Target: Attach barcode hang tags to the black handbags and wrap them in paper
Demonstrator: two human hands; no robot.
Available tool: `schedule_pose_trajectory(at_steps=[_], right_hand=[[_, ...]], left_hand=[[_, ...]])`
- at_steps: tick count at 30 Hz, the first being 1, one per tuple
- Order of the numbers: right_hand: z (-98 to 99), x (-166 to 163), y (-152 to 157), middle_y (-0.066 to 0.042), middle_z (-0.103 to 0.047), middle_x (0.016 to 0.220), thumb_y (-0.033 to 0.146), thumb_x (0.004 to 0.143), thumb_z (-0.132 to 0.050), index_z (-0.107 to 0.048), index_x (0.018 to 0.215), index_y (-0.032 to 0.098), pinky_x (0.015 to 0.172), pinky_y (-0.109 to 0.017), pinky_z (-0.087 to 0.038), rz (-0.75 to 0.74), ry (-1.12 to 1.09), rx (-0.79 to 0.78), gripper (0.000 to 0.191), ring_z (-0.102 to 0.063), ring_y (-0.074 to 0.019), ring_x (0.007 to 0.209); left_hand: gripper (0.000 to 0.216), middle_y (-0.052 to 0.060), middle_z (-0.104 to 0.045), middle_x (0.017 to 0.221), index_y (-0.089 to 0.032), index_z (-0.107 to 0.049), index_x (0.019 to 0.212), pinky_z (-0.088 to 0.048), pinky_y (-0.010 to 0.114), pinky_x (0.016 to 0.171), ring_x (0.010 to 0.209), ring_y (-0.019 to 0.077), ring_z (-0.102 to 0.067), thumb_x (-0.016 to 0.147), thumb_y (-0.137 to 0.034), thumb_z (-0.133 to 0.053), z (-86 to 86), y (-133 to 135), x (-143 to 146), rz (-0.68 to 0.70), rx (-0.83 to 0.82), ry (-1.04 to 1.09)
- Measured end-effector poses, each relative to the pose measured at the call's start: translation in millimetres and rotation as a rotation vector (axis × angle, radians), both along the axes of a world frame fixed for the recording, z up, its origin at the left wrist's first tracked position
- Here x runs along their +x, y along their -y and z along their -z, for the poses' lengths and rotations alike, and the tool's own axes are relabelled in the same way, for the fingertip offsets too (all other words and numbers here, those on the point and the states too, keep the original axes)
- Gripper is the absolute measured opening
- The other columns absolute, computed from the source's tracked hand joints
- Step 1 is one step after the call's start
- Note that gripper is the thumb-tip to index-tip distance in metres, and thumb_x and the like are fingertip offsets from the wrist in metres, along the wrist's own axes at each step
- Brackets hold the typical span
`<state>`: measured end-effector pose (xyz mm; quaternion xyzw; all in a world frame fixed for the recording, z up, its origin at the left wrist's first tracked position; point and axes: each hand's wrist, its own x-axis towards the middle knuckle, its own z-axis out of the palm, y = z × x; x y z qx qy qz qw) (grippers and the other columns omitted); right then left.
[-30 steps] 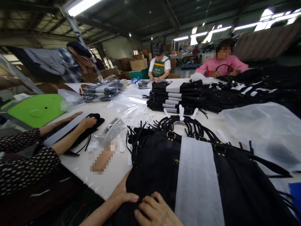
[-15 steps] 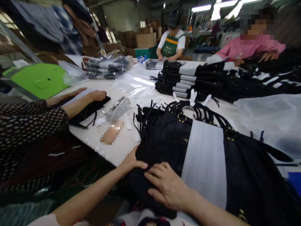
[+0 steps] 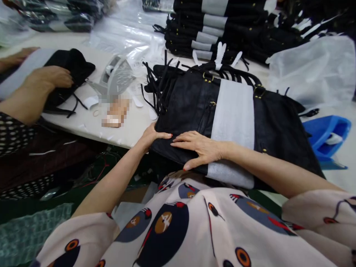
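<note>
A black handbag (image 3: 183, 107) with gold buckles, fringe and looped handles lies flat in front of me. A whitish sheet (image 3: 233, 111) wraps around its middle. My left hand (image 3: 150, 138) grips the bag's lower left corner, thumb on top and the other fingers hidden at the edge. Beside it, my right hand (image 3: 198, 147) rests palm down on the lower front, fingers stretched out. White plastic tabs (image 3: 219, 55) stand up from the handles.
On the left, a co-worker's hand (image 3: 55, 77) presses on another black bag (image 3: 75, 61). A grey tape dispenser (image 3: 118, 76) stands between us. Stacked black bags (image 3: 183, 33) are at the back. On the right are a blue dispenser (image 3: 330, 129) and a translucent plastic bag (image 3: 311, 70).
My view has tilted down, so the table sits higher and my shirt shows. Both hands stay at the bag's lower left; the right fingers are more spread.
</note>
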<state>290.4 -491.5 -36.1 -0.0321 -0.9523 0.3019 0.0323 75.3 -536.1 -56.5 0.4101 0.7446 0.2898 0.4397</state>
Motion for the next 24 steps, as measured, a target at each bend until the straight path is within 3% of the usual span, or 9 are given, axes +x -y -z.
schedule_pose_trajectory(at_steps=[7,12,15,17,19,21,24], right_hand=[[-1.7,-1,8,-0.017,-0.043,0.129,0.063,0.075,-0.047,-0.039,0.131,0.01,0.099,-0.044,-0.023,0.028,-0.057,0.062,0.078,-0.035,-0.0259,0.12],[-11.3,-1,13,-0.015,-0.044,0.129,0.066,0.073,-0.046,-0.039,0.131,0.012,0.101,-0.045,-0.023,0.058,-0.063,0.107,0.079,-0.037,-0.0265,0.119],[-10.0,0,10,-0.013,-0.047,0.128,0.06,0.078,-0.045,-0.036,0.132,0.015,0.101,-0.043,-0.026,0.059,-0.114,0.218,0.071,-0.039,-0.0256,0.118],[1.6,-3,8,-0.009,-0.054,0.121,0.042,0.086,-0.044,-0.039,0.13,0.018,0.098,-0.039,-0.032,0.073,-0.209,0.362,0.05,-0.046,-0.0215,0.112],[25.0,-11,6,-0.003,-0.061,0.111,0.027,0.09,-0.04,-0.044,0.125,0.022,0.092,-0.033,-0.039,0.103,-0.352,0.491,0.036,-0.053,-0.0165,0.102],[57.1,-23,7,0.002,-0.066,0.098,0.026,0.092,-0.037,-0.049,0.119,0.026,0.086,-0.028,-0.043,0.17,-0.497,0.547,0.03,-0.058,-0.0126,0.091],[99.1,-39,10,0.005,-0.067,0.072,0.036,0.093,-0.031,-0.058,0.101,0.025,0.075,-0.021,-0.047,0.412,-0.693,0.504,0.03,-0.061,-0.0086,0.067]], left_hand=[[0.08,0.005,-0.063,0.106,-0.018,-0.05,0.116,-0.046,0.035,0.087,0.1,0.0252,-0.057,0.044,-0.041,-0.078,6.7,4,-6,-0.019,0.051,0.063],[0.089,0.009,-0.054,0.121,-0.016,-0.04,0.125,-0.038,0.037,0.097,0.112,0.0259,-0.049,0.049,-0.041,-0.077,4.1,4,-11,0.106,0.083,0.054],[0.092,0.01,-0.048,0.127,-0.015,-0.035,0.129,-0.036,0.035,0.098,0.116,0.0249,-0.045,0.051,-0.044,-0.075,-6.3,-1,-21,0.265,0.102,0.016],[0.081,0.01,-0.055,0.119,-0.015,-0.046,0.121,-0.041,0.033,0.091,0.108,0.0254,-0.051,0.052,-0.047,-0.073,-25.9,-11,-34,0.438,0.009,-0.052],[0.059,0.008,-0.066,0.091,-0.014,-0.061,0.098,-0.046,0.032,0.074,0.086,0.0252,-0.06,0.055,-0.053,-0.068,-57.5,-31,-50,0.597,-0.191,-0.16],[0.051,0.006,-0.065,0.065,-0.013,-0.064,0.078,-0.044,0.028,0.057,0.065,0.0216,-0.06,0.065,-0.061,-0.055,-95.4,-63,-61,0.612,-0.267,-0.288],[0.048,0.004,-0.064,0.066,-0.015,-0.062,0.073,-0.043,0.026,0.063,0.067,0.0167,-0.059,0.081,-0.055,-0.036,-138.6,-130,-56,0.312,0.174,-0.642]])
